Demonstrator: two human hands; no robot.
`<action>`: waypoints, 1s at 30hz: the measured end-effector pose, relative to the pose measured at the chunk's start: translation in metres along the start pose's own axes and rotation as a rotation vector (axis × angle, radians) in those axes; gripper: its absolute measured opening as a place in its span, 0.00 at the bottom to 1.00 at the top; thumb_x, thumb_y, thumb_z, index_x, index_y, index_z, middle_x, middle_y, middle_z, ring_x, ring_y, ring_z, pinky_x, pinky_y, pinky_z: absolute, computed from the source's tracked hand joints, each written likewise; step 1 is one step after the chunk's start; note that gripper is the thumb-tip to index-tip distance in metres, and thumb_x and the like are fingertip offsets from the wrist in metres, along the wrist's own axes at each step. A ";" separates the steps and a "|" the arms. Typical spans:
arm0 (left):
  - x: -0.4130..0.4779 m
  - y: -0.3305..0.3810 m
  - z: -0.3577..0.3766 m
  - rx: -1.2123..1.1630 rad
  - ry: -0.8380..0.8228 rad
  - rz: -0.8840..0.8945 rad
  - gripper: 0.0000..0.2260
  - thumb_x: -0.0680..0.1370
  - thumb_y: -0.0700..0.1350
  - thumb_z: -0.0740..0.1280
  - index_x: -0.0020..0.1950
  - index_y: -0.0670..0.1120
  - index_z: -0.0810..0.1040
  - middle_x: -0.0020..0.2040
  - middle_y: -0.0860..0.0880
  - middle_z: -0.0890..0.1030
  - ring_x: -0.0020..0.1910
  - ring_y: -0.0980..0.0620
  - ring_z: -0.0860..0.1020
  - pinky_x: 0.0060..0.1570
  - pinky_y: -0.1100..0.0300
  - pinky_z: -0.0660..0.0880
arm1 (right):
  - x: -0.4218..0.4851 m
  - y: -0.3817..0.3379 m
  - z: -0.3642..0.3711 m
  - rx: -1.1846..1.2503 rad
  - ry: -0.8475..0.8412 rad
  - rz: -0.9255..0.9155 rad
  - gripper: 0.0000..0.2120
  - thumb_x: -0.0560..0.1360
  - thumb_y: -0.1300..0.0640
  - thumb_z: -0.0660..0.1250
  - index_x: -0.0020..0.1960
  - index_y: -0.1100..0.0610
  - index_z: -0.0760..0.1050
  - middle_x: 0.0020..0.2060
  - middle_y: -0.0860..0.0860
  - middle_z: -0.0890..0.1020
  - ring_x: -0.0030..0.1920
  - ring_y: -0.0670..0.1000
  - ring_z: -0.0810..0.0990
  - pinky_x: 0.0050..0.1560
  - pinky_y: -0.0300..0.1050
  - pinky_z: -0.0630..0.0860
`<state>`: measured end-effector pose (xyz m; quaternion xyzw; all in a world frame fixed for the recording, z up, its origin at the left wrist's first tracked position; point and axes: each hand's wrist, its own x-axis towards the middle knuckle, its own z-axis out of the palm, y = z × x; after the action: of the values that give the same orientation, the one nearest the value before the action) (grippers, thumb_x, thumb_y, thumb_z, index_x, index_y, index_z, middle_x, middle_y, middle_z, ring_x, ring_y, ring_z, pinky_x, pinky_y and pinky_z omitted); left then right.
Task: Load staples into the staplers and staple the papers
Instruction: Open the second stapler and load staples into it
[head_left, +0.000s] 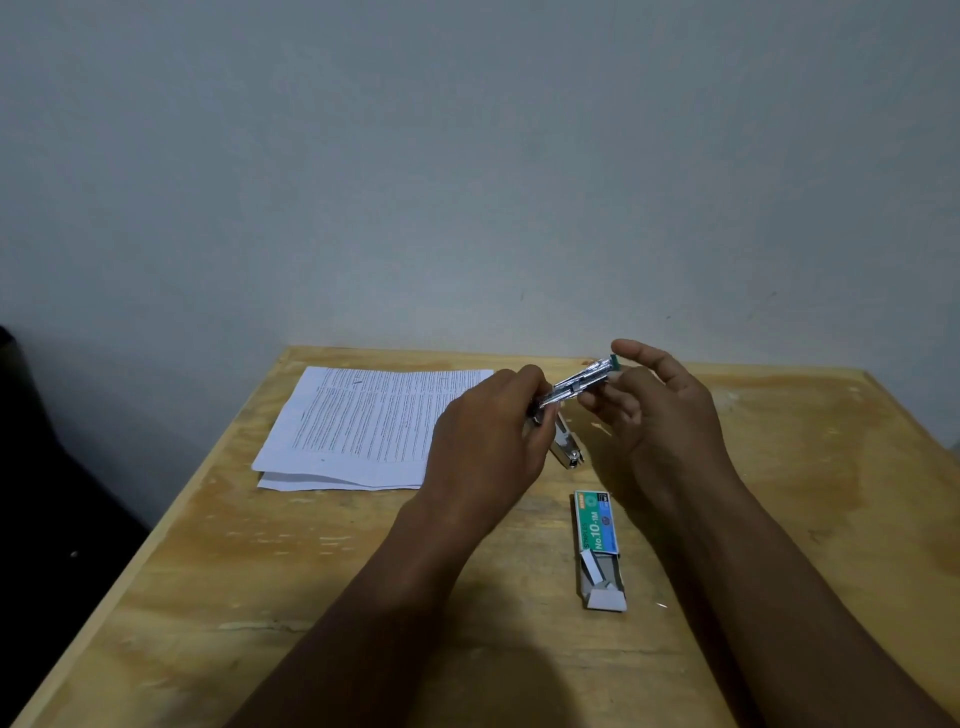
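A small metal stapler (582, 387) with a green tip is held above the table, swung open, its base (569, 452) hanging down toward the wood. My left hand (488, 441) grips its hinge end. My right hand (660, 410) touches the raised upper arm near the green tip, thumb and fingers pinched at it. Whether a staple strip is between the fingers is hidden. A stack of printed papers (363, 421) lies at the left rear of the table. A green staple box (597, 545) marked No.10-1M lies open in front of my right hand.
The wooden table (260, 597) stands against a plain wall. Its left edge drops to a dark floor area. A tiny loose staple piece (661, 605) lies to the right of the box.
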<state>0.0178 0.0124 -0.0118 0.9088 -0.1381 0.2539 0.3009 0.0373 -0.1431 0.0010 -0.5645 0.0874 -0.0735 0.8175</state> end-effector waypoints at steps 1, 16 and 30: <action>0.002 0.000 0.001 0.078 0.011 0.053 0.06 0.79 0.47 0.71 0.55 0.48 0.80 0.46 0.50 0.83 0.40 0.54 0.78 0.38 0.62 0.73 | 0.000 0.000 0.003 0.099 0.021 0.054 0.10 0.79 0.66 0.64 0.57 0.58 0.79 0.50 0.60 0.84 0.47 0.55 0.87 0.50 0.47 0.84; 0.055 0.013 -0.023 0.751 0.226 0.911 0.09 0.79 0.35 0.62 0.44 0.45 0.79 0.37 0.45 0.79 0.34 0.46 0.75 0.32 0.54 0.64 | 0.000 -0.012 0.004 0.739 -0.083 0.432 0.17 0.82 0.53 0.63 0.61 0.66 0.75 0.54 0.64 0.85 0.46 0.58 0.88 0.43 0.50 0.85; 0.004 -0.019 -0.015 -0.033 -0.056 -0.191 0.04 0.78 0.53 0.72 0.48 0.54 0.82 0.40 0.56 0.83 0.38 0.53 0.81 0.42 0.52 0.79 | -0.001 -0.013 -0.018 -1.167 -0.389 -0.238 0.06 0.79 0.55 0.65 0.48 0.50 0.81 0.44 0.45 0.83 0.45 0.43 0.78 0.40 0.35 0.71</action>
<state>0.0226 0.0363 -0.0083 0.9196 -0.0636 0.1962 0.3344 0.0316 -0.1632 0.0067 -0.9268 -0.1007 -0.0001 0.3618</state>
